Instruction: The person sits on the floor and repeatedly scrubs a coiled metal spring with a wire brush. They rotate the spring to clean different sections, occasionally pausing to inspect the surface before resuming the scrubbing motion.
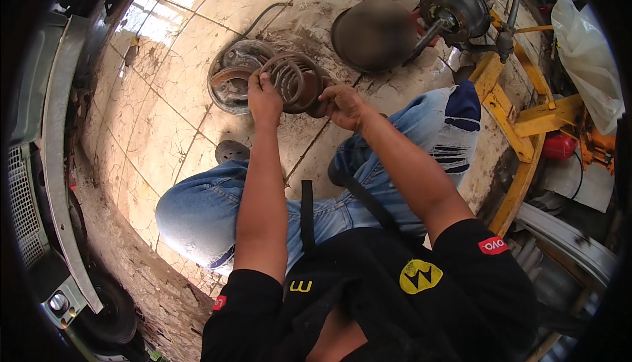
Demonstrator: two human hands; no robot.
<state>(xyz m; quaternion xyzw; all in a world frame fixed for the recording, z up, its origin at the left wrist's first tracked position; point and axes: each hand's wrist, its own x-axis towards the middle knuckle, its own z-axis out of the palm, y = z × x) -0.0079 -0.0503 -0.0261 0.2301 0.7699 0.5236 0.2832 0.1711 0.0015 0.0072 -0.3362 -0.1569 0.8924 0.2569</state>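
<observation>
A large rusty coil spring (293, 80) is held up in front of me, tilted over the floor. My left hand (264, 101) is closed on its left side, the thumb and fingers on the coils. My right hand (343, 106) is closed at the spring's right side, its fingertips partly hidden by the brown edge there. Just behind and left of the spring lies a round dirty metal plate (217, 96) with a curved, brown brake-shoe-like piece (232, 74) in it. The spring covers part of that plate.
A round dark basin (368, 36) sits beyond my right hand. At the far right, a wheel hub assembly (454, 10) stands near a yellow metal stand (520, 122) and a white plastic bag (586, 52). A thin dark cable (263, 14) lies on the tiled floor.
</observation>
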